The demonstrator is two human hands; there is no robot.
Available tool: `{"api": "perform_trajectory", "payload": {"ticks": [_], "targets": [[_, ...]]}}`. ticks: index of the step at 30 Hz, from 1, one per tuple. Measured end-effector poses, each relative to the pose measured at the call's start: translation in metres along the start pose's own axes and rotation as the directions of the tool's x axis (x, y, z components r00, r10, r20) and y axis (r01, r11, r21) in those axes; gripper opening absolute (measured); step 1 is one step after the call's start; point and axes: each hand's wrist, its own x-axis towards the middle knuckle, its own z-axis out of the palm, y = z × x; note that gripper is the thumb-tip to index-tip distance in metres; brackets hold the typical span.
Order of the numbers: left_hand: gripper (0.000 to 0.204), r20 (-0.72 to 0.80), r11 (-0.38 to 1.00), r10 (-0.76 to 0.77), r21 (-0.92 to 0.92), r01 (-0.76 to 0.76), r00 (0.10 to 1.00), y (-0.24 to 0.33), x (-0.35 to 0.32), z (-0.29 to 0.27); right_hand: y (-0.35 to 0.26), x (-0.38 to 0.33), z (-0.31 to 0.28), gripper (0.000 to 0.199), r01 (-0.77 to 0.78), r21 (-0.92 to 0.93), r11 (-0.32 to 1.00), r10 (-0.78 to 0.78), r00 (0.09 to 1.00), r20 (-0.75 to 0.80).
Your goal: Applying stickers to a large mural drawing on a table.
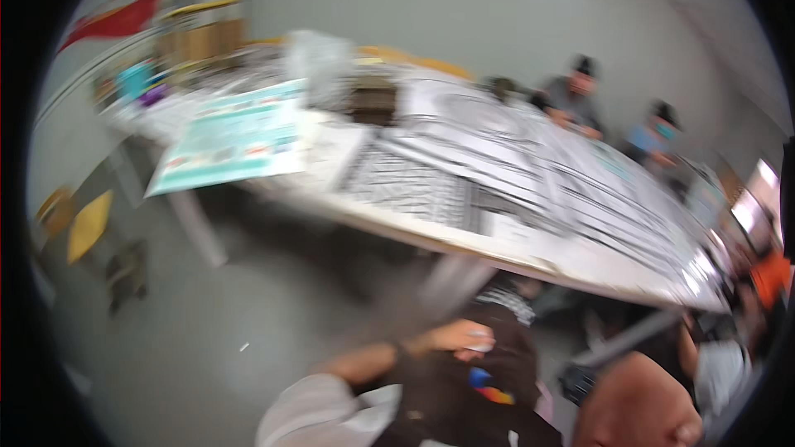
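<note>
At five o'clock, over dark clothing [451, 393], the left hand [458, 337] seems curled around a small white thing [480, 346] — probably light, best pinched by its edges — while the right hand [638, 401], blurred at four o'clock, I cannot tell loose from clenched.

Soft light covers the far plain grey wall [464, 8]; white glare shows at right, shadow lies beneath the long white table [596, 260], motion blur smears outlines, fisheye edges curve into black.
</note>
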Motion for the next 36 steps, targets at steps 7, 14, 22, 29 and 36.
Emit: {"api": "perform_trajectory", "payload": {"ticks": [7, 14, 22, 29, 36], "targets": [[0.027, -0.058, 0.996, -0.069, 0.052, 0.072, 0.996, 0.000, 0.010, -0.004, 0.010, 0.047, -0.024, 0.017, -0.664, 0.657, 0.357, 0.837, 0.540, 0.090], [0.029, -0.091, 0.993, -0.105, -0.067, 0.099, 0.990, -0.001, 0.009, 0.000, 0.017, 0.090, -0.022, 0.009, -0.747, 0.654, 0.120, 0.835, 0.432, 0.342], [0.028, -0.118, 0.989, -0.146, -0.046, 0.141, 0.982, 0.001, 0.007, -0.001, 0.003, 0.067, -0.014, 0.011, -0.730, 0.682, -0.030, 0.857, 0.333, 0.394], [0.021, -0.140, 0.989, -0.150, -0.021, 0.148, 0.979, 0.001, 0.010, 0.001, -0.012, 0.057, -0.007, 0.015, -0.618, 0.760, -0.202, 0.820, 0.317, 0.476], [0.022, -0.075, 0.992, -0.102, -0.081, 0.096, 0.992, -0.003, 0.013, -0.004, -0.024, 0.047, 0.024, 0.021, -0.349, 0.820, -0.454, 0.745, 0.357, 0.564]]}}
